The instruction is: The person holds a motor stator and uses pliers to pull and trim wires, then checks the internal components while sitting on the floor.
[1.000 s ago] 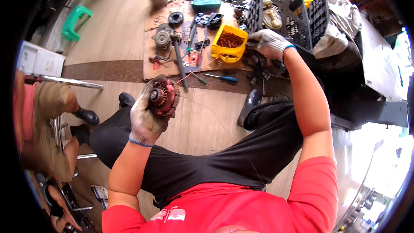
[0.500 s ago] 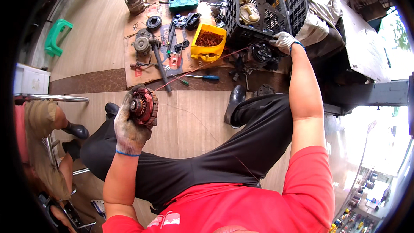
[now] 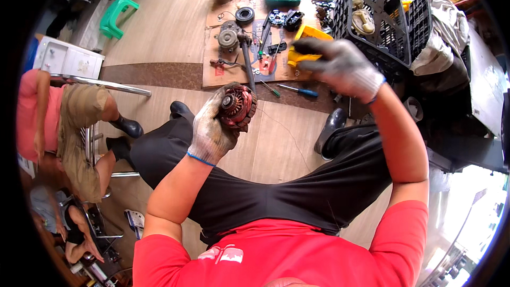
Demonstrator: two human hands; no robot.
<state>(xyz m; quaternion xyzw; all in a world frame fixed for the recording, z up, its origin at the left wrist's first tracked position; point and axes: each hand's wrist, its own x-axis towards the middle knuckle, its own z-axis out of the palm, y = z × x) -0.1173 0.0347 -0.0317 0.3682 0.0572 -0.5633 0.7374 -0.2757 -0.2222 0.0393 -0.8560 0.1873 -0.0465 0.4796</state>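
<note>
Your left hand (image 3: 211,129) has its gloved fingers wrapped around the motor coil (image 3: 239,107), pretty much mid-view. Going from the coil, your right hand (image 3: 346,67) is around 2 o'clock, kinda blurry, fingers parted in front of the yellow tub (image 3: 316,32); can't tell if they're touching it. There's a dark bar (image 3: 247,64) at 12, a blue-handled screwdriver (image 3: 305,92) between 2 and 3, green stool (image 3: 113,15) near 10.

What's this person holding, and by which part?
The left hand holds a copper-wound part by its outer side; the right hand is too blurred to tell.
</note>
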